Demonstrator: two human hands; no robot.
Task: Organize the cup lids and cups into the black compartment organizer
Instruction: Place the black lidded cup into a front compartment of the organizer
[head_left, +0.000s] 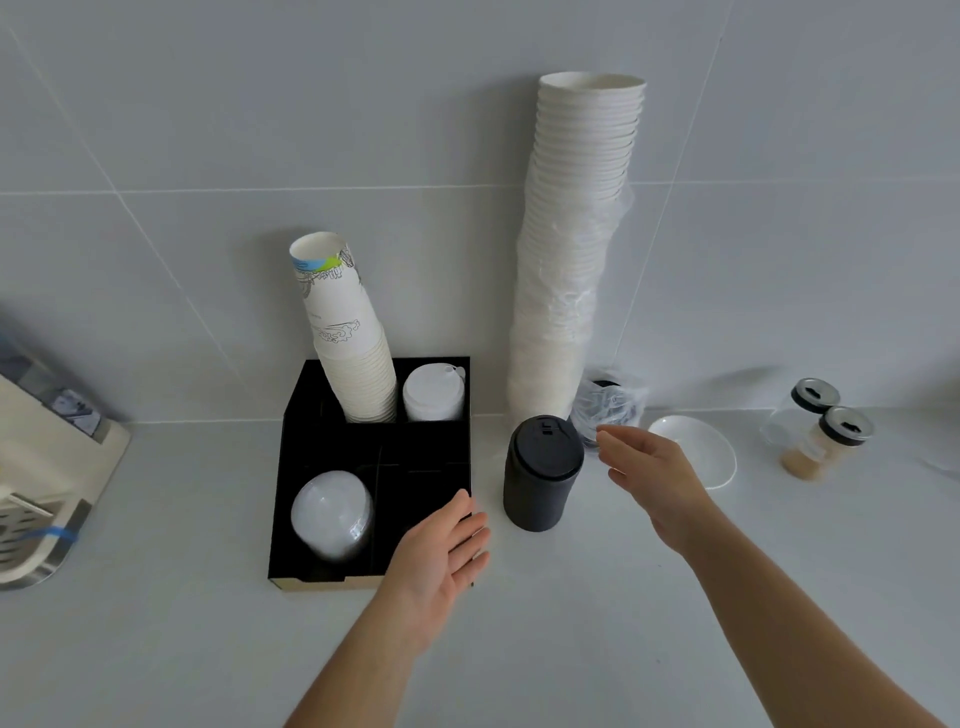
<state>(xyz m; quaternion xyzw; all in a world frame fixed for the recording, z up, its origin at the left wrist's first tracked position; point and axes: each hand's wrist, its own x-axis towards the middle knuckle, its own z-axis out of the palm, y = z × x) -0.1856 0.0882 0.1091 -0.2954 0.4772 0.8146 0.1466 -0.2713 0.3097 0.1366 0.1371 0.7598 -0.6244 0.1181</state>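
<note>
The black compartment organizer (296, 467) stands on the counter against the wall. A leaning stack of printed paper cups (345, 332) fills its back middle slot, white lids (432, 392) its back right slot, and clear lids (332, 514) its front left slot. The front right slots look dark, with nothing visible in them. A stack of black lids (540, 473) stands just right of the organizer. Behind it rises a tall stack of white cups (571, 244) in a plastic sleeve. My left hand (441, 545) is open at the organizer's front right corner. My right hand (649, 467) hovers open beside the black lids.
A plastic bag with dark items (610, 402) sits behind my right hand. A white saucer (711, 452) and two small glass jars (818, 426) lie further right. A beige machine (47, 467) stands at the left edge. The tiled wall is close behind.
</note>
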